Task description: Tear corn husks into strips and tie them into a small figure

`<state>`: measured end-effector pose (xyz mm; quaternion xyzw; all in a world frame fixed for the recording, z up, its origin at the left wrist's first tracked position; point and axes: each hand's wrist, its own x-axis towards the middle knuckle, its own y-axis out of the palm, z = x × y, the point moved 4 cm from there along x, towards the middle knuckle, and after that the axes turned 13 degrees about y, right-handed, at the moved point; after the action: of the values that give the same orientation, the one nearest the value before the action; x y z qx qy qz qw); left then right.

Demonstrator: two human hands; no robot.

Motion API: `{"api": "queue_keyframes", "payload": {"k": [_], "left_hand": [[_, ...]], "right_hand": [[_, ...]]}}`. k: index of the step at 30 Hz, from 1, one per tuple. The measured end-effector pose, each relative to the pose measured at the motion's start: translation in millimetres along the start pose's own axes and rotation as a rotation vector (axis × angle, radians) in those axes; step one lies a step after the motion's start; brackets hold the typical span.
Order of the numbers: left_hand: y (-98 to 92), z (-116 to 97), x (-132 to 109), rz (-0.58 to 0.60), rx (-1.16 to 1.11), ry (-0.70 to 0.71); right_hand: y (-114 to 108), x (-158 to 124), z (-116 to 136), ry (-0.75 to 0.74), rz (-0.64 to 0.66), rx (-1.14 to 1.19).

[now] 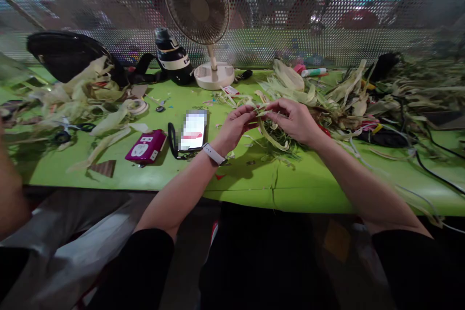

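Over the green table, my left hand (238, 127) and my right hand (291, 118) meet at a pale green husk strip (262, 110). Both hands are closed, thumbs and fingers pinching the strip between them. A curled end of husk (271, 138) hangs below the fingers. Beneath it lies a small heap of thin green shreds (278, 147), partly hidden by my right hand. A white watch band (214, 154) circles my left wrist. Just behind my hands rests a pile of broad pale husks (290, 80).
A fan (198, 7) and a black bottle (174, 60) stand at the back. Left of my hands lie a lit phone (193, 131), a magenta box (146, 147), scissors (69, 131) and more husks (83, 89). Cables (436, 167) run across the right side. Another person's arm (10, 184) shows at far left.
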<state>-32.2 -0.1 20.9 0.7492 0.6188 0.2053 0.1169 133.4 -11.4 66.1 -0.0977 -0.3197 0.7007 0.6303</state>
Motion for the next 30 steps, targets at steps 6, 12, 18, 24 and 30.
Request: {"api": "queue_keyframes", "payload": {"k": [6,12,18,24,30], "left_hand": [[-1.5,0.1,-0.9,-0.010,0.012,-0.016],[0.4,-1.3,-0.9,-0.043,-0.001,0.023],[1.4,0.2,-0.8,-0.030,-0.042,0.010],[-1.1,4.7,1.6,0.019,-0.038,0.086],[-4.7,8.8,2.4,0.037,0.039,0.094]], "right_hand": [[5.4,-0.8,-2.1,-0.024,0.005,-0.016],[5.4,0.8,-8.1,0.024,-0.036,-0.032],[5.6,3.3,-10.1,0.071,-0.023,-0.027],[7.4,2.7,-10.3,0.023,-0.041,0.007],[6.4,6.6,-16.9,0.035,-0.041,0.043]]}}
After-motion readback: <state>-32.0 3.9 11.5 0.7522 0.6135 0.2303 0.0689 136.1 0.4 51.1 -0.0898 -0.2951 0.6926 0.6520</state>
